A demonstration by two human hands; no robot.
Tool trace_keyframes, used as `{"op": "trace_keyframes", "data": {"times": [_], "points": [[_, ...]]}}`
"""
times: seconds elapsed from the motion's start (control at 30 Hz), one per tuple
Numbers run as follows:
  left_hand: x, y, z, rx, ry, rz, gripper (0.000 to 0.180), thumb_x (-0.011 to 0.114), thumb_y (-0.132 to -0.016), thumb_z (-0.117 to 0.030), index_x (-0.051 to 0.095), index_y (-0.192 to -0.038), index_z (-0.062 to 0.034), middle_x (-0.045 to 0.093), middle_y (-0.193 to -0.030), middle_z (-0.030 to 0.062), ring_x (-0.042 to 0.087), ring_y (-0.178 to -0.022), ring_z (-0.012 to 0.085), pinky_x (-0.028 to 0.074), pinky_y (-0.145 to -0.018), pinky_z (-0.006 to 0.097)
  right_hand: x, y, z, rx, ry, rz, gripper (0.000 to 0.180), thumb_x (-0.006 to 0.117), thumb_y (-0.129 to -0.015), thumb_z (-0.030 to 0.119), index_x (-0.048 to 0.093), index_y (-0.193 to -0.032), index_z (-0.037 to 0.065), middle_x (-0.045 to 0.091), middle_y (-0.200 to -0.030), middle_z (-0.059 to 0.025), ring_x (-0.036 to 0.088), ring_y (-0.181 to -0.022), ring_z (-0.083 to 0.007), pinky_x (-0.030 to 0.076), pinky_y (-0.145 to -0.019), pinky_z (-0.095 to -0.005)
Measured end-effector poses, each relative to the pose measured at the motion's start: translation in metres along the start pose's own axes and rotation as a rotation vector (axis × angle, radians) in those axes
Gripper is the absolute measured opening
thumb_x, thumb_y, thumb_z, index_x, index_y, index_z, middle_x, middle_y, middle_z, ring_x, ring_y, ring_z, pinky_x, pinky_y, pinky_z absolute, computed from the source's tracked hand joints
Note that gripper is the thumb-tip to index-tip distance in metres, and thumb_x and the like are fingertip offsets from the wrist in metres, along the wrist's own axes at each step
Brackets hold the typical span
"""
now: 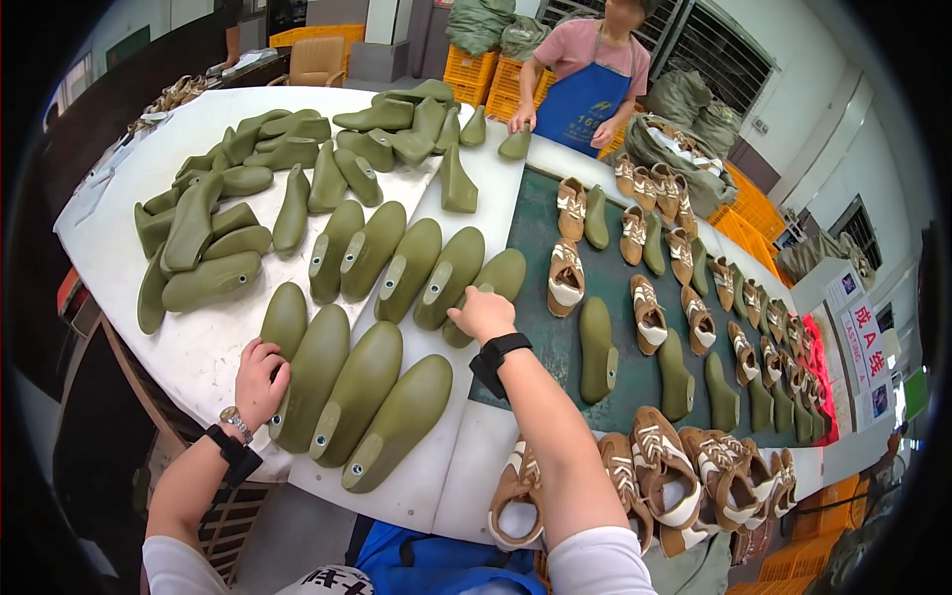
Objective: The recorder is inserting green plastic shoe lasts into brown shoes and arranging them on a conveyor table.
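Olive-green shoe lasts lie in two rows on the white tabletop in front of me. My left hand (263, 382) has its fingers curled on the side of the leftmost last (286, 319) in the near row. At the right end of the far row, my right hand (483, 312) grips another last (504, 272), covering its near end. Three more lasts of the near row, such as this rightmost last (402, 421), lie beside the left hand. Between the two hands stands the far row, including this last (407, 263).
A loose pile of lasts (213, 223) covers the far left. On the right, a green conveyor belt (535, 213) carries brown lace-up shoes (566, 278) and lasts. More shoes (662, 466) crowd the near right edge. Across the table, a person in a blue apron (585, 104) touches a last.
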State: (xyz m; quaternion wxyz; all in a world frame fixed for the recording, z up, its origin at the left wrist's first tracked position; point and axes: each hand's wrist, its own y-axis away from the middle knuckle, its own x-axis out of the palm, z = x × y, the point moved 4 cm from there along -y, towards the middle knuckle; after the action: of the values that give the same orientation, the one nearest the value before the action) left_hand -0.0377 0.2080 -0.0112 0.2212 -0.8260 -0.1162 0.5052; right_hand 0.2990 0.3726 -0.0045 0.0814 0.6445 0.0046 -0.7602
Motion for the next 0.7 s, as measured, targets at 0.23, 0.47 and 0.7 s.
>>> {"op": "trace_keyframes", "data": {"times": [0.23, 0.47, 0.7], "points": [[0.000, 0.006, 0.007, 0.015, 0.003, 0.014, 0.014, 0.056, -0.079, -0.014, 0.061, -0.079, -0.0011, 0.057, -0.098, 0.0125, 0.045, -0.108, 0.0362, 0.037, -0.096, 0.041, 0.007, 0.032, -0.038, 0.160, -0.105, 0.005, 0.038, 0.052, -0.079, 0.029, 0.050, -0.115, 0.020, 0.064, -0.101, -0.0164, 0.062, -0.095, -0.0325, 0.048, -0.082, -0.0415], [-0.001, 0.004, 0.005, 0.016, 0.008, -0.043, 0.012, 0.059, -0.076, -0.012, 0.062, -0.074, -0.0010, 0.058, -0.093, 0.0124, 0.048, -0.104, 0.0359, 0.039, -0.094, 0.041, 0.043, 0.040, -0.092, 0.056, -0.115, 0.128, 0.034, 0.049, -0.079, 0.021, 0.051, -0.113, 0.020, 0.063, -0.102, -0.0174, 0.059, -0.098, -0.0335, 0.047, -0.083, -0.0411], [0.001, 0.007, 0.008, 0.025, 0.002, -0.041, 0.012, 0.058, -0.077, -0.012, 0.063, -0.074, -0.0009, 0.058, -0.093, 0.0122, 0.047, -0.104, 0.0353, 0.039, -0.094, 0.041, 0.043, 0.050, -0.086, 0.062, -0.105, 0.105, 0.019, 0.050, -0.078, 0.015, 0.055, -0.096, 0.016, 0.064, -0.093, -0.0143, 0.060, -0.092, -0.0340, 0.047, -0.077, -0.0424]]}}
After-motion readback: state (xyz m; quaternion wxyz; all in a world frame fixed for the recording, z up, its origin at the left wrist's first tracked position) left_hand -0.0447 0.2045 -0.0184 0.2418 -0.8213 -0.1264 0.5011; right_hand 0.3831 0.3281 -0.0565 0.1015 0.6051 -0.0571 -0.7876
